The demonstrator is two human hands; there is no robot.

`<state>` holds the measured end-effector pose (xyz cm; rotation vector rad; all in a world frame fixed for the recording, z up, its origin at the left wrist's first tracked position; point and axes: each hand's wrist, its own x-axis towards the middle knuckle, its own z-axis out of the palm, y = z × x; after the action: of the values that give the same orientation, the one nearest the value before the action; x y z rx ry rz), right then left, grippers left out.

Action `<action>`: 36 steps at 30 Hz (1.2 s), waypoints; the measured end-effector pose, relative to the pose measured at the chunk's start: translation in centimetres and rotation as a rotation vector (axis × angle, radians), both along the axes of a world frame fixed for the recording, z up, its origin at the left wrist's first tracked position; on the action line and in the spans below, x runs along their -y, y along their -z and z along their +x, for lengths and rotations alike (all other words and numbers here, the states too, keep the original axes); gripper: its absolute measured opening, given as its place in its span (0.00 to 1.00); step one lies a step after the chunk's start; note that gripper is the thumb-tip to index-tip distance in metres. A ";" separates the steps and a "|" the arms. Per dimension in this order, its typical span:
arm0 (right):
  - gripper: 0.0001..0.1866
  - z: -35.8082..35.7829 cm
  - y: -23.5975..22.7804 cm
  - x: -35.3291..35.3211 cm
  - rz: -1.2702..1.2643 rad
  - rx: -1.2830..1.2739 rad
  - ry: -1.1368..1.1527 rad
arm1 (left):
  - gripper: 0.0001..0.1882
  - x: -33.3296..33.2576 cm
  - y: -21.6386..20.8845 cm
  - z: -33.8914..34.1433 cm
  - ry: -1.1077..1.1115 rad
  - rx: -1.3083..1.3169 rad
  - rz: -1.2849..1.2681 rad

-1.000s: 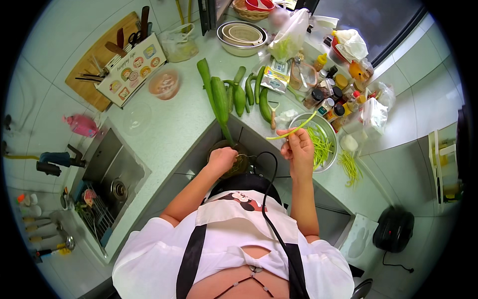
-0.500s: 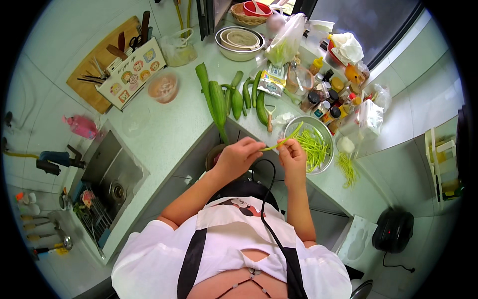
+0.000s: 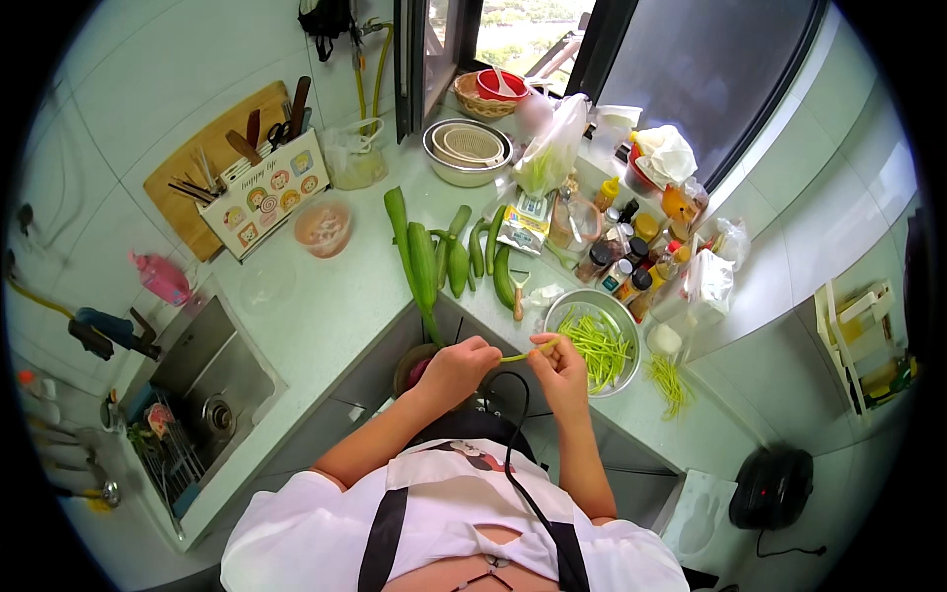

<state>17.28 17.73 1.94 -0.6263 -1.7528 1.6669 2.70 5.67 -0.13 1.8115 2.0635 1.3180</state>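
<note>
In front of me, over the counter's front edge, a thin green vegetable stem is stretched between both hands. My left hand is closed on one end, and my right hand pinches the other. Just right of the right hand, a round metal bowl contains many cut green stem pieces. Beside it on the counter lies a small heap of thin green scraps. Beyond my hands rest several long green gourds and a peeler with a wooden handle.
At left are a metal sink and a knife holder against a cutting board. Sauce bottles and jars crowd the right corner. Nested bowls stand at the back. A black cable hangs down my front.
The view has tilted up, so the counter sits lower and more of the window shows. Both hands still hold the stem, now slightly apart from the bowl's rim.
</note>
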 end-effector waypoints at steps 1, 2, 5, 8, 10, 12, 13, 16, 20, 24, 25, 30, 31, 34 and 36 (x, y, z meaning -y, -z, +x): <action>0.07 0.2 -0.4 0.0 0.033 0.014 0.006 | 0.04 0.0 0.3 0.0 0.002 -0.013 0.003; 0.07 0.2 -0.8 -0.2 0.063 0.033 0.018 | 0.04 0.0 0.5 0.0 0.004 -0.026 0.006; 0.06 0.1 -1.8 -0.1 0.118 0.079 0.040 | 0.05 0.2 0.8 -0.1 -0.009 -0.063 -0.004; 0.06 -0.1 -2.5 0.7 0.140 0.088 0.054 | 0.05 0.3 1.3 -0.5 -0.060 -0.107 -0.014; 0.06 -0.1 -2.0 0.9 0.163 0.084 0.089 | 0.05 0.4 1.3 -0.9 -0.109 -0.100 0.031; 0.05 0.2 -1.9 0.7 0.366 0.216 0.174 | 0.04 0.3 1.2 -1.3 -0.162 -0.054 0.125; 0.05 0.4 -1.8 0.7 0.466 0.287 0.213 | 0.04 0.2 1.3 -1.4 -0.187 -0.013 0.155; 0.04 0.7 -2.0 1.4 0.535 0.348 0.174 | 0.05 -0.3 1.6 -1.6 -0.249 0.149 0.241; 0.05 0.2 -1.1 2.4 0.454 0.299 0.006 | 0.06 -0.4 1.5 -1.5 -0.239 0.754 0.227; 0.05 -0.4 -0.2 2.8 0.448 0.335 0.000 | 0.08 -0.6 0.9 -1.1 -0.187 1.159 0.277; 0.05 -0.6 -0.5 3.0 0.496 0.342 -0.001 | 0.09 -0.5 0.5 -1.1 -0.174 1.243 0.280; 0.03 -1.2 -0.8 3.2 0.573 0.284 0.055 | 0.10 -1.1 -0.4 -1.8 -0.123 1.253 0.265; 0.03 -1.4 -0.9 3.2 0.523 0.295 0.075 | 0.10 -1.0 -0.2 -1.8 -0.137 1.278 0.255; 0.03 -1.6 -0.8 3.2 0.522 0.274 0.108 | 0.09 -0.7 -0.2 -1.6 -0.113 1.286 0.280; 0.03 -1.6 -0.7 3.4 0.501 0.264 0.110 | 0.09 -0.5 -0.1 -1.4 -0.094 1.236 0.232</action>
<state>15.67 14.34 2.67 -0.7093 -2.1733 1.0416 1.28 6.21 0.01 0.5327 1.2926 1.9931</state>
